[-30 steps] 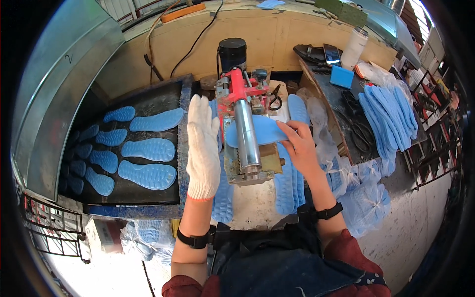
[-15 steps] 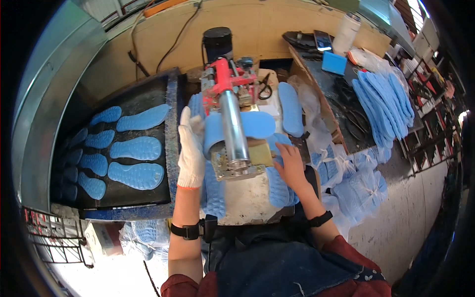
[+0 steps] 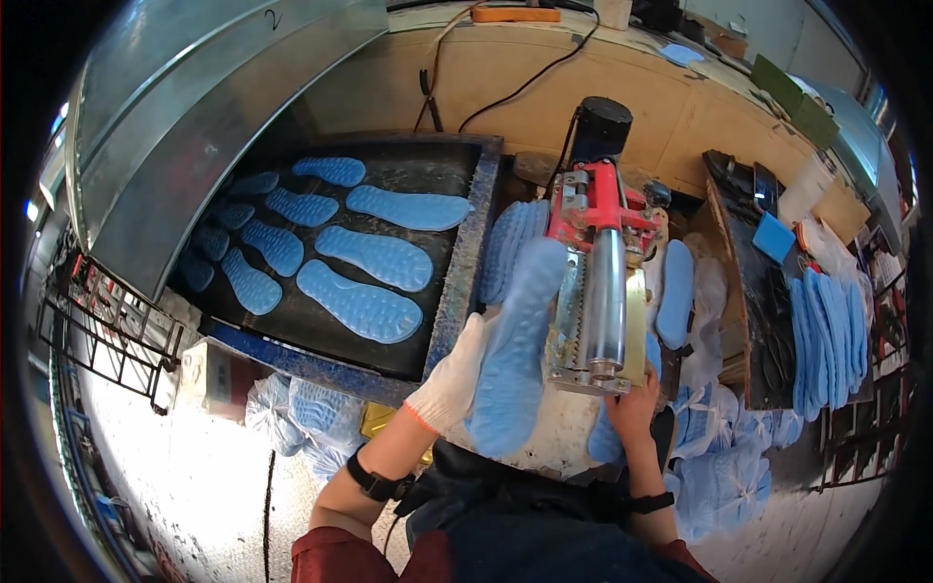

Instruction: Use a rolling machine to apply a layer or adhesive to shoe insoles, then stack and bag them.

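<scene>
Dark tray (image 3: 465,243) of nubbed blue soles at left. Beside it, steel roller (image 3: 604,301) on red frame. Gloved left hand (image 3: 449,379) clasping long blue sole (image 3: 520,350) against roller. Bare right hand (image 3: 634,408) below roller, grip unclear.

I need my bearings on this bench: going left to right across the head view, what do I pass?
Black wire rack → dark tray of blue shoe soles → white-gloved left hand → long blue sole it holds → red roller machine with steel cylinder → stack of blue soles at far right.
</scene>
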`<act>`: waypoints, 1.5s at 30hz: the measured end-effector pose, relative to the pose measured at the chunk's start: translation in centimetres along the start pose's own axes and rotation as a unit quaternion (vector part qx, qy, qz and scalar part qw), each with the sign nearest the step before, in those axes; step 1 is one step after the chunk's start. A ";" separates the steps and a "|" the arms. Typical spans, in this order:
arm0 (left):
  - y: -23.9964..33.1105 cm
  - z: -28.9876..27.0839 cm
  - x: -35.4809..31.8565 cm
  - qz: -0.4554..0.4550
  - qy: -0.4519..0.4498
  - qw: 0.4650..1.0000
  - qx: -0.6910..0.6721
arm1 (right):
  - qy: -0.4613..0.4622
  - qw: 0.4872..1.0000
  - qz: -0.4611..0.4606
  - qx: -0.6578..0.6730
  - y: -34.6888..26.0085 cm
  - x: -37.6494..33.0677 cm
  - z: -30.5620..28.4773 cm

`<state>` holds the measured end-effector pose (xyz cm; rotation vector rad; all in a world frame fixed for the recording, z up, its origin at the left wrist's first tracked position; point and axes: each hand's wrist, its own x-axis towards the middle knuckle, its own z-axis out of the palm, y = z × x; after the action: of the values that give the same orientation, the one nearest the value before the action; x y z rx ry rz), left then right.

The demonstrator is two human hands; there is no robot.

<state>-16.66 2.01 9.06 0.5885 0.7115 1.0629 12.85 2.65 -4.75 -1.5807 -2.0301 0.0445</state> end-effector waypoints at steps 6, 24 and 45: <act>5.6 -0.6 1.1 0.050 0.044 0.996 -0.051 | -0.018 0.999 0.005 -0.051 1.4 -0.3 0.6; 17.2 -10.5 21.2 0.147 0.334 0.921 -0.139 | 0.026 1.000 0.005 0.007 0.9 -0.1 0.4; -12.1 -4.0 7.7 0.083 0.290 0.617 0.727 | 0.013 0.972 0.232 -0.033 1.3 -2.0 -1.0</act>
<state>-10.45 4.98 -4.11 1.7545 2.1859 0.5936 14.77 0.94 -5.14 -2.0537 -1.6160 0.1318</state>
